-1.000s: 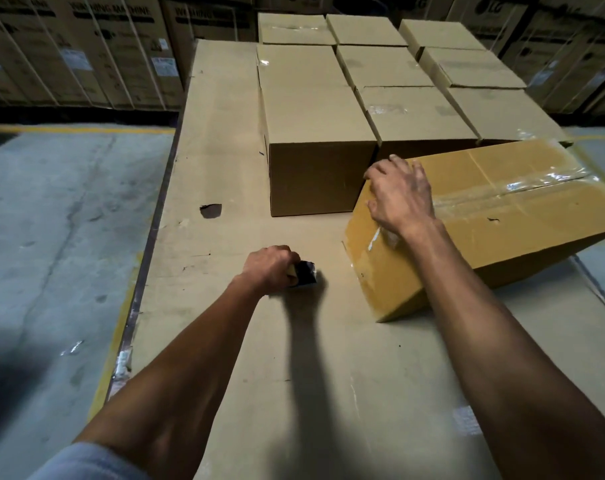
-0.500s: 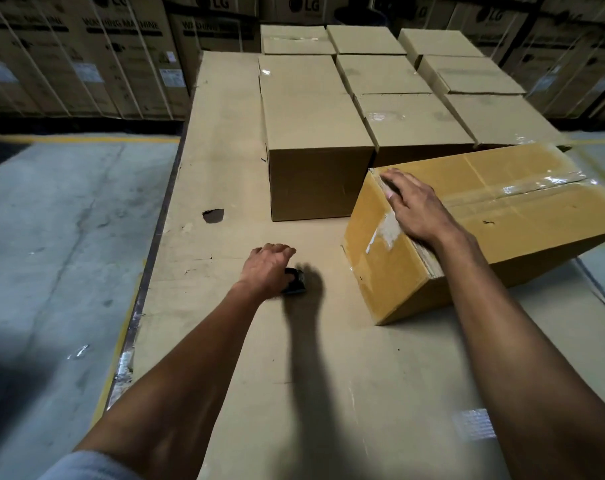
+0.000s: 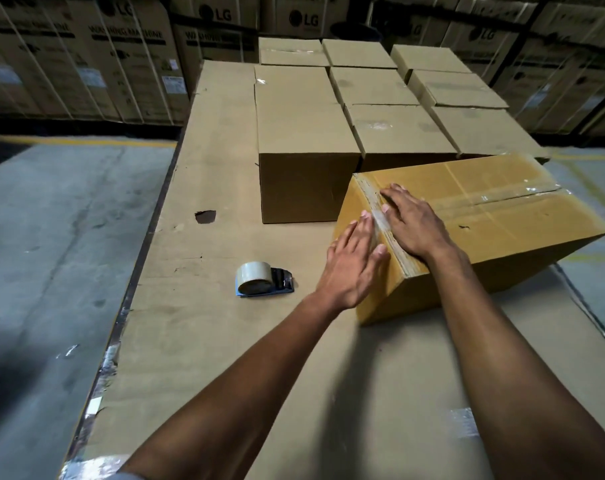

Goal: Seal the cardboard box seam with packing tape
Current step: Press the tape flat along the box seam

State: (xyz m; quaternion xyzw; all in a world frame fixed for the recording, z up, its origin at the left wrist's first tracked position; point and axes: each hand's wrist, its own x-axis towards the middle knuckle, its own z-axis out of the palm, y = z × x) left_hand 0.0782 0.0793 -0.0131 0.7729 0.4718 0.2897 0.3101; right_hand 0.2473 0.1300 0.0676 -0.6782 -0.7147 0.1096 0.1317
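Box (image 3: 501,216) lengthwise rightward; flat empty left hand (image 3: 354,261), right hand (image 3: 410,223) on taped edge

We see two bare forearms, uncovered from wrist to past the elbow. The left hand (image 3: 351,268) and right hand (image 3: 411,225) wear no gloves. The fingers (image 3: 365,225) are bare, with short, pale nails. We see no rings, watch or bands at either wrist. At the bottom edge, by the left upper arm, shows a pale grey-blue sleeve (image 3: 134,475), only its hem in view.
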